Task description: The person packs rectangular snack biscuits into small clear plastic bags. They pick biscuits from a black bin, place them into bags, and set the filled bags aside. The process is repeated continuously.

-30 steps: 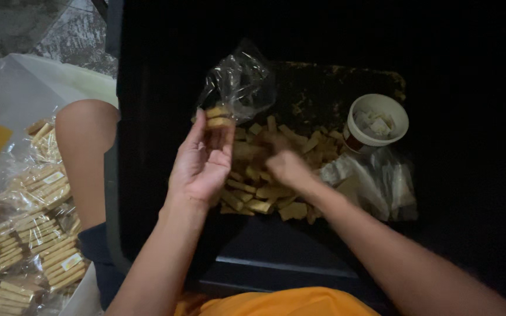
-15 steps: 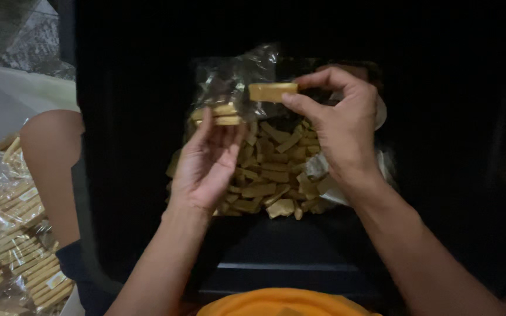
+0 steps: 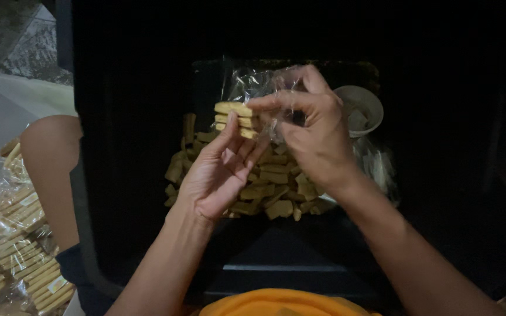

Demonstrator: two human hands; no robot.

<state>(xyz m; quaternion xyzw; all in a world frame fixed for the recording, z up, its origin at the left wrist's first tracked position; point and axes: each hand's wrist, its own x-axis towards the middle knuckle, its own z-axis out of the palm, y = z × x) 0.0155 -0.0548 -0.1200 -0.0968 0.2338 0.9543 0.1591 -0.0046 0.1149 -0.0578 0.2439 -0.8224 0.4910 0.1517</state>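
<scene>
Just above the loose pile of tan biscuit sticks (image 3: 265, 184), the left hand (image 3: 221, 172) pinches a small stack of tan rectangular biscuits (image 3: 235, 120), while the right hand's (image 3: 311, 137) fingers (image 3: 276, 102) grip the crinkled clear plastic bag (image 3: 253, 82) at that stack.

Left hand (image 3: 221, 175) palm up, fingers curled, right hand (image 3: 311, 129) pinching above, forearms converging

Dim light, dark tray (image 3: 124, 175), grey floor (image 3: 7, 35)
</scene>
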